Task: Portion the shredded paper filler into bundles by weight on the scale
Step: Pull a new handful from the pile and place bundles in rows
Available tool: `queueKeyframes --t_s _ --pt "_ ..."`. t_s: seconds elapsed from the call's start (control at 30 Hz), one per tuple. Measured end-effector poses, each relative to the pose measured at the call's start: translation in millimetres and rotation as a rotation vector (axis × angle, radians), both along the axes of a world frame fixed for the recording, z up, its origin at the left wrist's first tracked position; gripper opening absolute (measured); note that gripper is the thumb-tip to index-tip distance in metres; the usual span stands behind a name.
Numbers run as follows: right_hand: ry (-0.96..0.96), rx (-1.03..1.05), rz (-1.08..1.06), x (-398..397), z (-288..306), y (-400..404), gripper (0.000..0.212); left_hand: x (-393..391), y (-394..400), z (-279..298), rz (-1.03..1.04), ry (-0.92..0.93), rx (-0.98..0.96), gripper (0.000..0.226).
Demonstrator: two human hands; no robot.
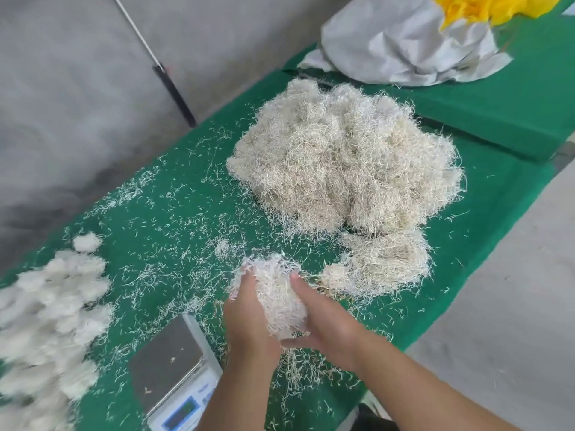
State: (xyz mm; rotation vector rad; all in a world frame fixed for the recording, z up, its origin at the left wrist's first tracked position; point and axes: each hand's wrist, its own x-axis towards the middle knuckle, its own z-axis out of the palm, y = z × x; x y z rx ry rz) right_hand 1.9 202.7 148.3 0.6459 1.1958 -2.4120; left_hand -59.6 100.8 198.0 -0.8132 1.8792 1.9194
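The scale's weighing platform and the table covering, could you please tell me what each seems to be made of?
The scale's platform looks like brushed stainless steel: grey, flat, dully reflective, with a raised rim. Its body appears to be white plastic. The table covering looks like green felt or similar matte fabric, since paper shreds cling across it; the exact weave is unclear.

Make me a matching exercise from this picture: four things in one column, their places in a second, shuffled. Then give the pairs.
1. scale
2. big filler pile
3. finished bundles
4. handful of filler

A. between both hands
B. far left of the table
C. middle of the green cloth, far side
D. near edge, left of the hands

Pairs: 1-D, 2-C, 3-B, 4-A
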Motion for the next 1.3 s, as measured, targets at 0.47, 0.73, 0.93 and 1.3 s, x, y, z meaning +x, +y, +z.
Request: queueKeyframes --t_s 0.47,0.73,0.93,1.3 --pt "-0.055 0.800 -0.191 -86 -43 14 0.033 23 -29 -5 -0.111 -0.026 -0.390 0.089" --pt "-0.099 0.686 -0.314 -108 -35 26 0.063 21 -68 -19 -0.156 -0.061 -0.471 0.063" --pt "0.102 0.595 -0.059 -92 -4 -3 0.095 10 -52 2 -0.461 0.083 -0.515 0.118" --pt "-0.109 0.527 -0.318 -103 -15 22 0.086 4 -29 9 -0.743 0.012 -0.545 0.079"
